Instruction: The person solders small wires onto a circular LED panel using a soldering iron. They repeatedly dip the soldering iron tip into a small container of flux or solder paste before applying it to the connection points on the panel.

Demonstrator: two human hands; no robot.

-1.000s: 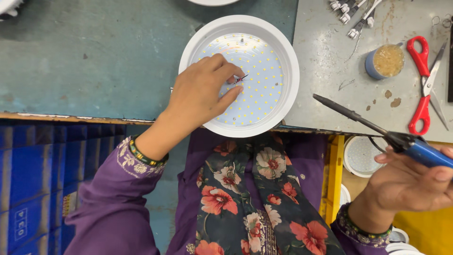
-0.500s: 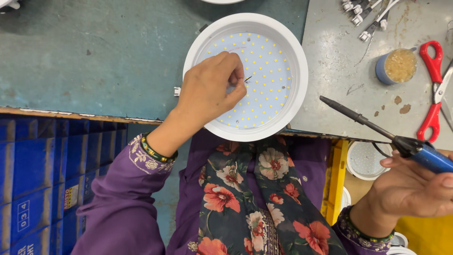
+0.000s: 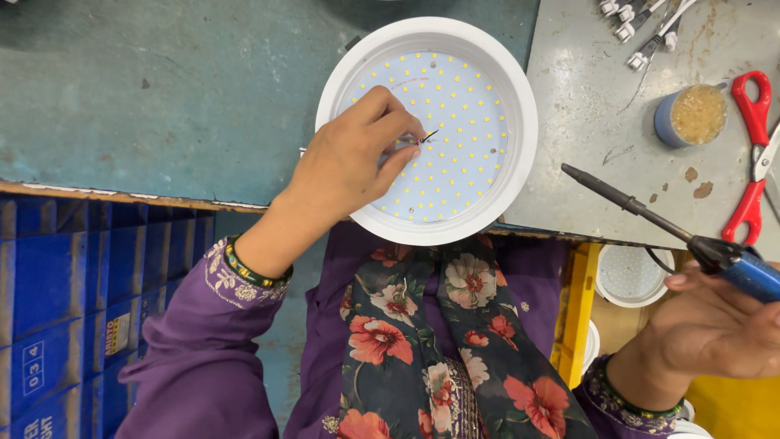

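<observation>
- left hand [image 3: 345, 175] rests over the led panel, thumb and fingertips pressed together, pinching a small dark wire end [image 3: 428, 136] near the panel's middle.
- led panel [image 3: 435, 134], a white disc dotted with yellow leds, lies inside a round white lamp housing [image 3: 520, 175] at the table's [image 3: 146, 97] near edge.
- right hand [image 3: 715, 329], low and well apart from the lamp, is wrapped around a blue-handled soldering iron [image 3: 650, 219]; its dark tip points toward the housing, not touching.
- red scissors [image 3: 751, 154] and a small blue pot [image 3: 691, 115] lie on the grey plate [image 3: 585, 89].
</observation>
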